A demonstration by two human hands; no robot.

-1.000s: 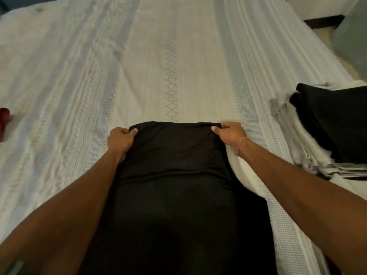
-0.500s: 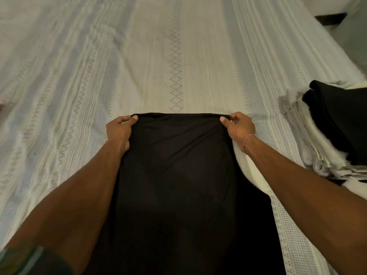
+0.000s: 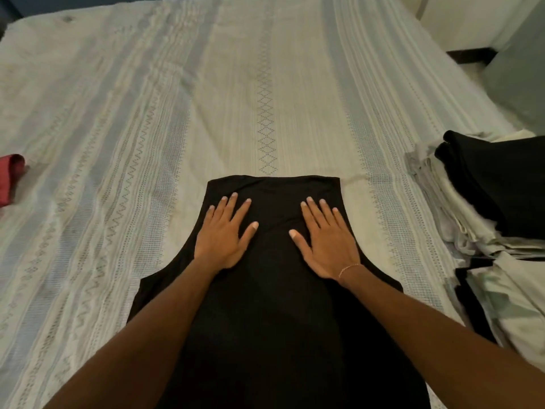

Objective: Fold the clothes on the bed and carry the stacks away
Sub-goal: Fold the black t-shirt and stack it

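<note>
Both hands, left hand (image 3: 222, 237) and right hand (image 3: 326, 240), press flat with spread fingers on the black garment (image 3: 265, 305) at lower centre; sliding palms could wrinkle its thin fabric.

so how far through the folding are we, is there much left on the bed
Done: a stack of folded clothes, pale with black on top, sits at the right edge of the bed. In hand: a black garment lies flat, with the left hand and right hand pressed open on it; it is not yet folded. Left: a red item at the left edge, plus carrying the stacks away.
</note>
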